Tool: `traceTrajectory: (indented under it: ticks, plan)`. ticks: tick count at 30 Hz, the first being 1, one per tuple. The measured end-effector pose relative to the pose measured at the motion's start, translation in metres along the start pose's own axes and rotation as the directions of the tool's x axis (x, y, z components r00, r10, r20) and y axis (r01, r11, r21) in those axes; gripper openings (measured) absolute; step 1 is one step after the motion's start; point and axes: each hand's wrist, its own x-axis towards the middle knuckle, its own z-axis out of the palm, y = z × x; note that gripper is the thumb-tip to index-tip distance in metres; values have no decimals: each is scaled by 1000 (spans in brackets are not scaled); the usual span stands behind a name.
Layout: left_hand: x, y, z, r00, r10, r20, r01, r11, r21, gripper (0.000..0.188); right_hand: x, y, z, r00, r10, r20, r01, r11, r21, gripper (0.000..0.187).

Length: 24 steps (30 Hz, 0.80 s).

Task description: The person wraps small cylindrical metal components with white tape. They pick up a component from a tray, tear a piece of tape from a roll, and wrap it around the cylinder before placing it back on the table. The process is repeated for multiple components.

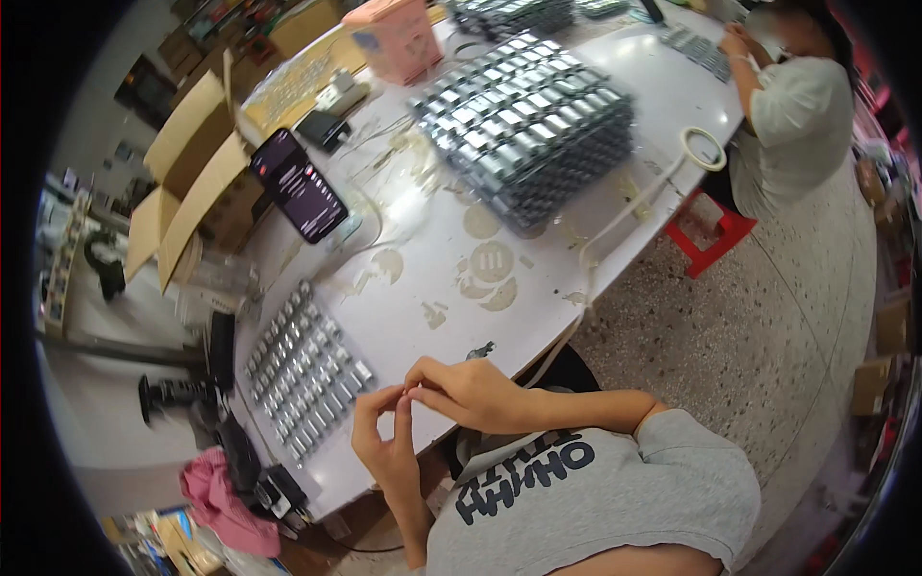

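Note:
My left hand (381, 440) and my right hand (473, 392) meet at the fingertips over the near edge of the white table (413, 278). Thumb and forefinger of each are pinched together, and whatever sits between them is too small to make out. Just left of my hands lies a flat tray of shiny metal cylinders (309, 376), set in rows. A few small dark pieces (480, 351) rest on the tabletop beyond my right hand.
A tall stack of trays with metal cylinders (523, 125) fills the far middle. A lit phone (300, 185) leans near an open cardboard box (197, 178). Farther off are a pink bin (392, 40), a tape roll (704, 149), a red stool (713, 240) and a seated co-worker (802, 110).

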Motion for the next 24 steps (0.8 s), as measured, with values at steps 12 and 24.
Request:
traceTrajectory:
  ticks: [12, 24]
  plan:
    - [1, -11, -32, 986, -101, 133, 125, 975, -183, 19, 13, -10, 18, 952, 262, 156, -299, 905, 302, 7]
    - [-11, -18, -49, 999, 7, -32, -11, 995, -103, 18, 22, -21, 26, 964, 96, 248, -48, 980, -194, 21]
